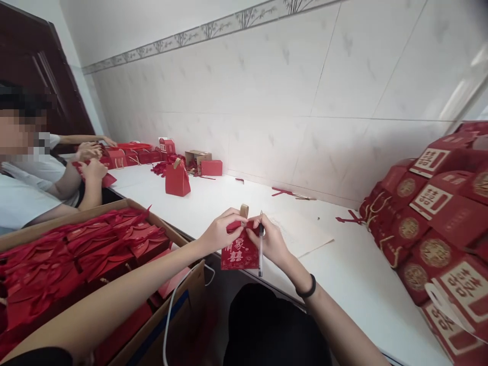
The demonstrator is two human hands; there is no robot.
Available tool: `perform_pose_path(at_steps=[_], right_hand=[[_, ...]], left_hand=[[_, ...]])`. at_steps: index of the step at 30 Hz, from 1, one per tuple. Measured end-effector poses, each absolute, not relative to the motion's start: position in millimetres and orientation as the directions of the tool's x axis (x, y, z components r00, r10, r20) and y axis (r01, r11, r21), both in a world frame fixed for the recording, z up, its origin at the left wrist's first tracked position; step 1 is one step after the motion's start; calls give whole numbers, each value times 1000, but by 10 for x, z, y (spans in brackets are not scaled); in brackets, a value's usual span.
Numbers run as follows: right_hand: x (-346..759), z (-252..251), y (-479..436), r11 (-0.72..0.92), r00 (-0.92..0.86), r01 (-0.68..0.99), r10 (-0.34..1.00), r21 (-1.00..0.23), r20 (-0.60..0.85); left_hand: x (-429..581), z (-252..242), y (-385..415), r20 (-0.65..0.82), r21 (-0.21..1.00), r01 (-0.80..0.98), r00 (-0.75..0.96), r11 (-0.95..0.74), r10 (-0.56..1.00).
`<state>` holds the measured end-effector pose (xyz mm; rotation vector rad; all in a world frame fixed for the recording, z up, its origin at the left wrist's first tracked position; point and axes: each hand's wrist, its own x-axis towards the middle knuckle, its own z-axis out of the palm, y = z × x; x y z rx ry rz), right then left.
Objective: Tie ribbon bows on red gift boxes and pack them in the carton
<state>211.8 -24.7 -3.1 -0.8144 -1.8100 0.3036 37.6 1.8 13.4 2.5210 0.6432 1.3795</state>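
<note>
A small red box (239, 255) with pale characters is held upright over the table's front edge. My left hand (222, 231) pinches its top from the left, just below a tan ribbon loop (244, 210). From the right, my right hand (270, 239) grips the top of the same box, its fingertips close to those of my left hand. A clear pen (261, 251) with dark ends also sits in my right hand, hanging down along the box's right side. A dark band circles my right wrist.
A carton (190, 284) of red boxes stands at the left. One red box (177, 179) stands on the white table (343, 300). Red boxes (419, 223) are piled at the right. At the far left, people (26, 188) handle red items.
</note>
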Motion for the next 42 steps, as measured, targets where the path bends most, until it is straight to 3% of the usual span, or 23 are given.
perform_pose_path(at_steps=[6, 10, 18, 26, 38, 42], right_hand=[[1892, -226, -234, 746, 49, 444, 533, -496, 845], [1795, -280, -310, 732, 143, 453, 504, -510, 852], [1840, -236, -343, 708, 116, 418, 580, -569, 806], [1877, -176, -363, 734, 21, 430, 575, -526, 818], [1849, -234, -334, 730, 44, 458, 552, -508, 833], [1844, -208, -345, 716, 55, 418, 594, -559, 802]], left_hand=[[434, 80, -20, 722, 546, 260, 336, -796, 605], [417, 80, -62, 719, 545, 231, 366, -806, 591], [369, 104, -49, 670, 547, 244, 447, -801, 593], [362, 91, -78, 601, 700, 130, 424, -702, 678], [391, 117, -90, 667, 617, 193, 386, -763, 637], [386, 122, -80, 628, 652, 202, 396, -731, 670]])
